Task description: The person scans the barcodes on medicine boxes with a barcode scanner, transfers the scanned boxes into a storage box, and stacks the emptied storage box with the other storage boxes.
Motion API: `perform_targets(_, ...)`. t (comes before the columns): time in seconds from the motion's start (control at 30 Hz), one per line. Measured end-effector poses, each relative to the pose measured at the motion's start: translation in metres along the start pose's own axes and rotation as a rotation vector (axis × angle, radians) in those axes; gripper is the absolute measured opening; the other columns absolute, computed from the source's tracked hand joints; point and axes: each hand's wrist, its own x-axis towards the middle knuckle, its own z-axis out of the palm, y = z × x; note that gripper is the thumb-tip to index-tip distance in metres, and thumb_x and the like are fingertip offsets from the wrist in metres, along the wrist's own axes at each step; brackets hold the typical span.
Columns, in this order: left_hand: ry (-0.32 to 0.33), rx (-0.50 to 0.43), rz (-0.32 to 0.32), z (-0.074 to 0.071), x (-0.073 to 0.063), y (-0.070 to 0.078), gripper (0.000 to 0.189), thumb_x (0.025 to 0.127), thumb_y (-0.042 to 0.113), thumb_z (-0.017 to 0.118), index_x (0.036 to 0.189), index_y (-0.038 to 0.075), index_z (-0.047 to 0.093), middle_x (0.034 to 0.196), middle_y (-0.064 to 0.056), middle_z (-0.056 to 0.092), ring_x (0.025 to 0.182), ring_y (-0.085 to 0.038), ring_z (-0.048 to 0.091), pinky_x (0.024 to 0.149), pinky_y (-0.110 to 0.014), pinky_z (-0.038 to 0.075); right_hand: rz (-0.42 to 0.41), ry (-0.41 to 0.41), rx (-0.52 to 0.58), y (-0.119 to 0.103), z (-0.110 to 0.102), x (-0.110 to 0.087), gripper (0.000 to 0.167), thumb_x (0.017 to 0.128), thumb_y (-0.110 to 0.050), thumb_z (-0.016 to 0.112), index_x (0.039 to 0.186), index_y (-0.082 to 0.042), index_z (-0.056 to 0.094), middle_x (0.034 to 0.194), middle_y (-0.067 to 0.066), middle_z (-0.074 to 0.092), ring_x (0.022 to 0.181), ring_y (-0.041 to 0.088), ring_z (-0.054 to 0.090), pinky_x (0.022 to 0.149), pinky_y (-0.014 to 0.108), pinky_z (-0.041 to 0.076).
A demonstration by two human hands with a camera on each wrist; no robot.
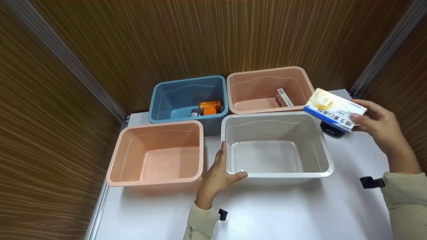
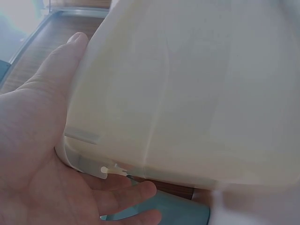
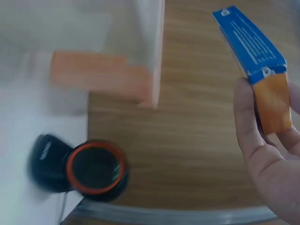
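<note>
In the head view my right hand (image 1: 382, 125) pinches a white medicine box (image 1: 335, 108) with a blue edge, tilted above the back right corner of a white bin (image 1: 270, 175). The right wrist view shows the box's blue side (image 3: 248, 42) and orange end, with fingers and thumb on either side. My left hand (image 1: 217, 176) rests against the white bin's front left corner, fingers extended along the outer side and thumb at the front rim. The left wrist view shows that hand (image 2: 51, 154) touching the bin's outer wall (image 2: 178, 103).
A peach bin (image 1: 155, 183) stands left of the white one. Behind are a blue bin (image 1: 170, 96) with orange bottles (image 1: 210, 106) and a pink bin (image 1: 248, 88) with a small white box (image 1: 283, 98). A black device (image 3: 96, 168) with an orange ring sits right. Wood-grained walls surround the table.
</note>
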Motion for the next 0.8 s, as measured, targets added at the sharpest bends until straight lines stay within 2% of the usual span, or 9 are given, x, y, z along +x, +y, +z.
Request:
perform_targets(0.1,0.003,-0.003,0.004,-0.001,0.0,0.001,0.13,0.074,0.067,0.079,0.163,0.028,-0.005,0.168,-0.008,0.015,0.135,-0.033,0.042,0.107,-0.058,0.037,0.024,0.086,0.11,0.01,-0.014,-0.006,0.041,0.094,0.003,0.068,0.134,-0.002,0.064,0.111,0.006,0.065,0.088,0.013,0.067,0.068,0.023,0.057)
perform_targets(0.23,0.013,-0.007,0.015,0.0,-0.001,0.0,0.13,0.073,0.066,0.08,0.164,0.027,-0.004,0.168,-0.007,0.015,0.133,-0.032,0.042,0.107,-0.057,0.037,0.068,0.143,0.233,0.026,-0.027,-0.013,0.042,0.095,-0.001,0.068,0.137,-0.002,0.062,0.113,0.007,0.063,0.091,0.014,0.067,0.07,0.025,0.058)
perform_targets(0.47,0.012,-0.033,0.052,0.003,0.001,0.001,0.129,0.075,0.061,0.082,0.164,0.023,-0.003,0.166,-0.01,0.019,0.13,-0.031,0.044,0.106,-0.055,0.038,0.176,0.269,0.412,0.053,-0.052,-0.026,0.037,0.095,-0.01,0.07,0.131,-0.007,0.068,0.108,0.004,0.066,0.086,0.015,0.069,0.066,0.028,0.058)
perform_targets(0.63,0.01,-0.041,0.027,0.001,0.001,0.001,0.132,0.072,0.063,0.083,0.164,0.026,-0.004,0.167,-0.007,0.016,0.133,-0.03,0.041,0.109,-0.054,0.037,0.228,0.242,0.469,0.078,-0.065,-0.029,0.028,0.097,-0.009,0.067,0.124,-0.007,0.071,0.101,0.005,0.07,0.082,0.016,0.07,0.065,0.03,0.058)
perform_targets(0.8,0.012,-0.038,0.01,0.001,0.001,0.0,0.132,0.072,0.062,0.084,0.163,0.027,-0.005,0.167,-0.006,0.015,0.131,-0.03,0.043,0.108,-0.053,0.038,0.285,0.123,0.452,0.103,-0.079,-0.033,0.023,0.102,-0.007,0.058,0.117,-0.012,0.074,0.095,0.006,0.071,0.082,0.017,0.07,0.065,0.031,0.058)
